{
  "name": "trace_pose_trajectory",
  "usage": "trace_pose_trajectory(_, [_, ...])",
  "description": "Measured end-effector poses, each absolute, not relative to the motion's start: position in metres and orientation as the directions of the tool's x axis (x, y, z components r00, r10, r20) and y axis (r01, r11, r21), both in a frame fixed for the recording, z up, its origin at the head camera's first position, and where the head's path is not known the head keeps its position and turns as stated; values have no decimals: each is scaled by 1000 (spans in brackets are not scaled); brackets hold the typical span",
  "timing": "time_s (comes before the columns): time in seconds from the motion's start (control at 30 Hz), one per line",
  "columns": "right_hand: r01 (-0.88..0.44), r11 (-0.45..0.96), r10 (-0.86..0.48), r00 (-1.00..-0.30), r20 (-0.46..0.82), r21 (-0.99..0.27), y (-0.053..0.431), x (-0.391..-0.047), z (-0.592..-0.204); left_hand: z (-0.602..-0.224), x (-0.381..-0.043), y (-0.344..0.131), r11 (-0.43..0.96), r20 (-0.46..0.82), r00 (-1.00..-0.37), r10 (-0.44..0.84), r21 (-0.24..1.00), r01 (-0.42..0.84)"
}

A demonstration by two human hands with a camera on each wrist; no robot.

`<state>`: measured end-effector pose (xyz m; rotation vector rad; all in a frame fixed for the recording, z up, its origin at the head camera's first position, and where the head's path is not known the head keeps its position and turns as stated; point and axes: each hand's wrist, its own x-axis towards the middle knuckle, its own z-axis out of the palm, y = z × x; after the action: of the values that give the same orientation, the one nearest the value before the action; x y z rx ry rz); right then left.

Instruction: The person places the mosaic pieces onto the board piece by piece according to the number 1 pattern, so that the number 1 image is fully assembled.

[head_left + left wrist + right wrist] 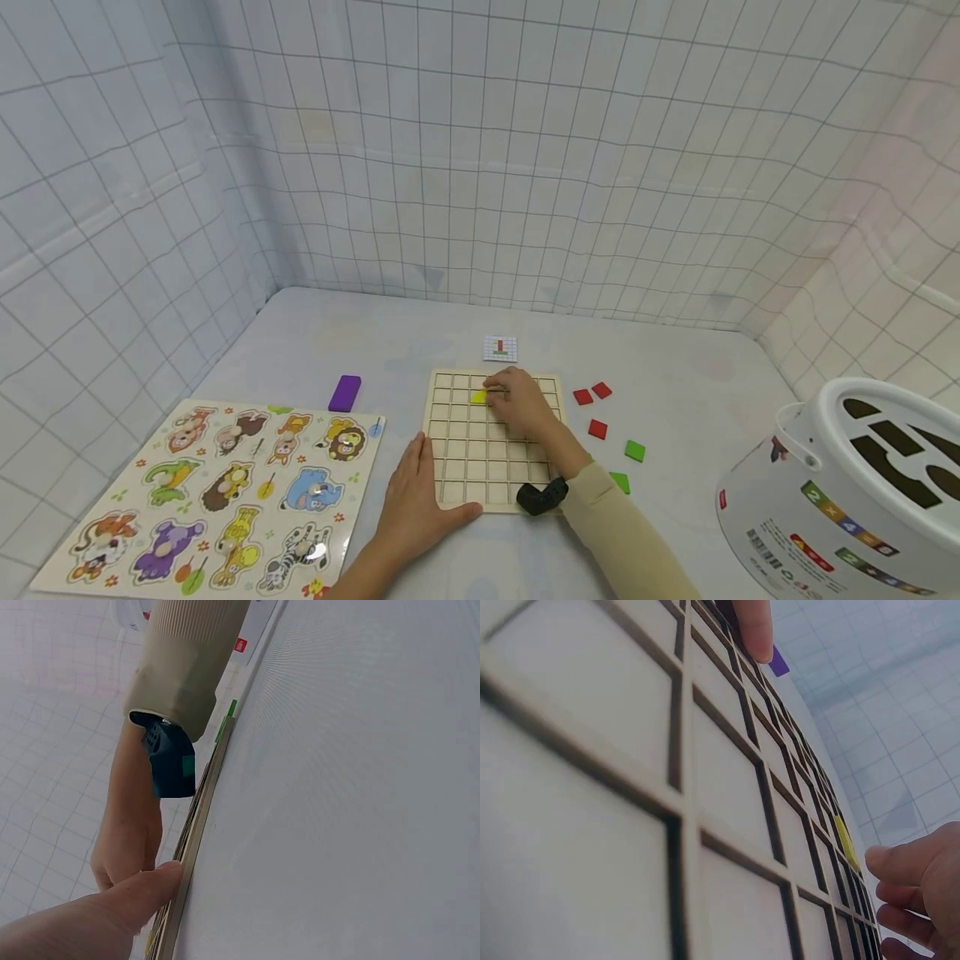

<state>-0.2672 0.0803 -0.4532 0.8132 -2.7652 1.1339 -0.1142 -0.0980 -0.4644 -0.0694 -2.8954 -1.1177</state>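
A wooden grid board (455,472) lies flat on the table in the head view. My left hand (412,500) rests at its lower left corner, fingers along the left side and thumb along the near edge. In the upper part of the grid sits a yellow square tile (478,397). My right hand (517,402) is over the board, fingers bent, fingertips right at that tile. From the right wrist, the thumb (881,861) shows close beside the yellow tile (847,844). Beyond the board lies a small pattern card (500,348).
Red tiles (597,429) and green tiles (634,451) lie right of the board. An animal puzzle board (258,492) and a purple block (345,393) are on the left. A white lidded bucket (825,500) stands at right. Gridded cloth walls (465,167) enclose the table.
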Motion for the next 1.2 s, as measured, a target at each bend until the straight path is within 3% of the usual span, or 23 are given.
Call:
trace_pose_trajectory(0.33, [-407,610,-364,-906,216,-680,99,-267,-453,-466,-114,-98,737,53,-998,24,674,53])
trace_pose_trajectory(0.63, [-432,596,-334,-900,280,-676,121,-267,-454,-469,-115,-98,726,36,-999,11,686,33])
trace_pose_trajectory(1.2, [-248,673,-165,-969,185,-697,159,-267,-450,-469,-115,-98,728,49,-999,21,684,49])
